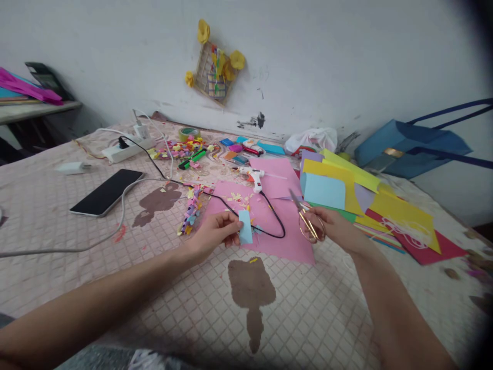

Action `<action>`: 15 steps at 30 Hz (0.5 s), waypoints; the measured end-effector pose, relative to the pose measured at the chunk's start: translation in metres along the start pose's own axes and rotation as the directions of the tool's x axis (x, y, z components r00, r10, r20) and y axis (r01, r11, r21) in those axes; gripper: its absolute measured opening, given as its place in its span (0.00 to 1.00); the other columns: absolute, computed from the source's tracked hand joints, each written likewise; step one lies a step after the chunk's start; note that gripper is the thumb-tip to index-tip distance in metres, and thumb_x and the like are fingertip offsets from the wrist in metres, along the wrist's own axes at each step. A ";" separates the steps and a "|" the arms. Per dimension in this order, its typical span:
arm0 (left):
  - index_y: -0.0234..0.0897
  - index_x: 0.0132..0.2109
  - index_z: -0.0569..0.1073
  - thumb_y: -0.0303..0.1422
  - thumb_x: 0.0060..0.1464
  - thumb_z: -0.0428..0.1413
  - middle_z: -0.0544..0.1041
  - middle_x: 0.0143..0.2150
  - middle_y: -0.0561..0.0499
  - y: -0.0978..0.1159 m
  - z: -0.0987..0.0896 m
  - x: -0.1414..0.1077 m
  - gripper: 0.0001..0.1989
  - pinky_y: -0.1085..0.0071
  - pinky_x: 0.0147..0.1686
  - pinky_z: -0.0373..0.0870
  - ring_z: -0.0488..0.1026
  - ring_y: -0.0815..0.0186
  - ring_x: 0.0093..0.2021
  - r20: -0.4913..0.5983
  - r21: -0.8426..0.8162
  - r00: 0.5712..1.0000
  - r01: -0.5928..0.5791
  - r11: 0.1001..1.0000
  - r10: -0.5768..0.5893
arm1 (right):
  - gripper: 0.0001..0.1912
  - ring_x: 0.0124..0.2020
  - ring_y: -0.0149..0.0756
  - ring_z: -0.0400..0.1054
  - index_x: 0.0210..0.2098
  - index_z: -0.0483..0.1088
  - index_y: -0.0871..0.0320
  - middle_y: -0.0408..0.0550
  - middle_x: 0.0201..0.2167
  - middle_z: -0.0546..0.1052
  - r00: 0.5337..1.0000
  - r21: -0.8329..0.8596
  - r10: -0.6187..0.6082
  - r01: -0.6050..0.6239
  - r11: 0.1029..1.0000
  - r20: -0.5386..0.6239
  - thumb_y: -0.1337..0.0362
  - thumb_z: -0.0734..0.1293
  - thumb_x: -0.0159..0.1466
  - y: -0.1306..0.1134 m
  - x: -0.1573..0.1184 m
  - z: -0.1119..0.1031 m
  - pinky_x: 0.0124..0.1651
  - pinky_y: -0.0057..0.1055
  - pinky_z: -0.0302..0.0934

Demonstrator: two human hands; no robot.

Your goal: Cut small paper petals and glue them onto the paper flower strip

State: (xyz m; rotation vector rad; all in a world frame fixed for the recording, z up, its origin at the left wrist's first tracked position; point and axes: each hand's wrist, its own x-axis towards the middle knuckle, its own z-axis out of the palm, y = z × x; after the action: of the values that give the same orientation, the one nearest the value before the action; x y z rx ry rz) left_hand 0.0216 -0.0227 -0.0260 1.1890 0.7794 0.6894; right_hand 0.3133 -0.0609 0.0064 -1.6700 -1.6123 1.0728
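1. Basically, left of frame: dark-screened phone [108, 192] flat on the patterned tablecloth [154, 293]; white power strip [115, 153] above it, black plug seated.
2. Left of centre: strip of colourful paper bits [189, 213], just beside the pink sheets [287, 226].
3. Centre: left hand [220, 228] pinches a light-blue paper piece [245, 230] between thumb and fingers, in front of the pink sheets' left part.
4. Just above centre-right: white glue gun [257, 181] lies on the pink sheets, black cord [283, 226] looping below it.
5. Right of centre: right hand [329, 222] grips gold-handled scissors [308, 222], tips toward upper left, well apart from the light-blue paper piece. Can't tell if blades are parted.
6. Right: overlapping coloured sheets [408, 213]; blue bag [419, 141] behind, upper right.
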 end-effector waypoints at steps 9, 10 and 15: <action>0.33 0.28 0.65 0.37 0.49 0.57 0.72 0.18 0.54 0.003 0.003 -0.002 0.12 0.81 0.15 0.55 0.65 0.76 0.15 0.018 -0.041 0.998 0.056 0.998 -0.055 | 0.13 0.19 0.25 0.52 0.31 0.62 0.56 0.38 0.23 0.62 0.997 0.324 -0.075 0.077 0.943 -0.019 0.59 0.69 0.52 -0.032 -0.004 0.061 0.19 0.24 0.47; 0.33 0.27 0.66 0.37 0.50 0.57 0.72 0.17 0.53 0.003 0.003 -0.002 0.12 0.81 0.15 0.55 0.65 0.76 0.16 0.023 -0.039 0.998 0.061 0.997 -0.060 | 0.12 0.19 0.25 0.52 0.30 0.61 0.56 0.37 0.22 0.61 0.998 0.332 -0.061 0.061 0.941 -0.009 0.59 0.69 0.52 -0.035 -0.006 0.069 0.19 0.24 0.47; 0.33 0.28 0.67 0.38 0.51 0.56 0.72 0.17 0.54 0.001 0.004 -0.004 0.12 0.81 0.14 0.56 0.66 0.76 0.16 0.069 0.005 0.995 0.067 0.998 -0.067 | 0.13 0.19 0.25 0.53 0.30 0.61 0.57 0.36 0.22 0.61 0.996 0.421 -0.078 0.083 0.903 -0.029 0.60 0.69 0.52 -0.042 -0.012 0.103 0.20 0.24 0.48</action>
State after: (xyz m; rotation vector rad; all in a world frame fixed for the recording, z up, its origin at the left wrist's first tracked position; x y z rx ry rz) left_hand 0.0225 -0.0279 -0.0235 1.1778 0.7591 0.5896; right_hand 0.2049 -0.0811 -0.0090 -1.3065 -1.3096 1.2606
